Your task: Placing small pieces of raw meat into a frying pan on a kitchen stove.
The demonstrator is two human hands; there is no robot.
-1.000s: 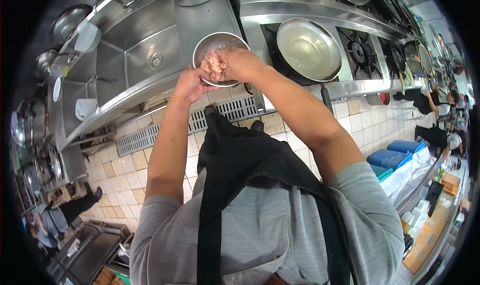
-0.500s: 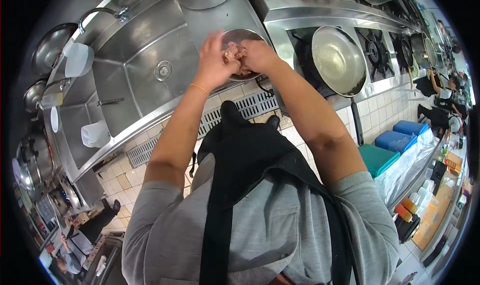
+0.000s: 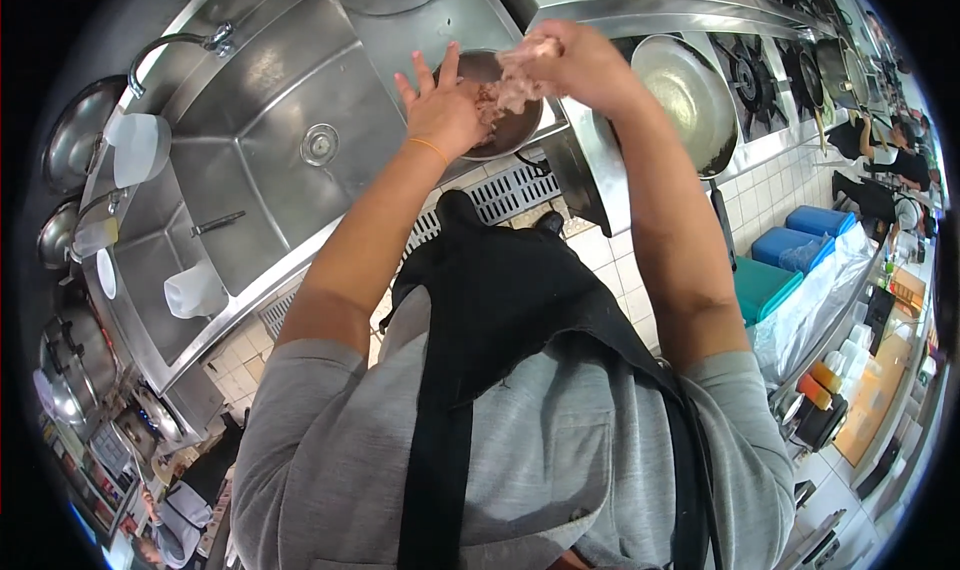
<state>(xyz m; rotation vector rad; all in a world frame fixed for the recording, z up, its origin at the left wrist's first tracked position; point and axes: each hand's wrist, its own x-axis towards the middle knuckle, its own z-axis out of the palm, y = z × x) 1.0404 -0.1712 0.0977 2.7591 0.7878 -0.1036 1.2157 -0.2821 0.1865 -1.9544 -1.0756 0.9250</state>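
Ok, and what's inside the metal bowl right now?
In the bowl, pink meat shows beside the left hand. Whatever lies beneath that hand and the meat clump held by the right hand is covered.

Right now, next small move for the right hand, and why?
Probably ease the meat in the right hand sideways toward the pan: the clump is up at the right side of the bowl, the pan sits just beyond, and no meat shows in it. The left hand is spread at the bowl.
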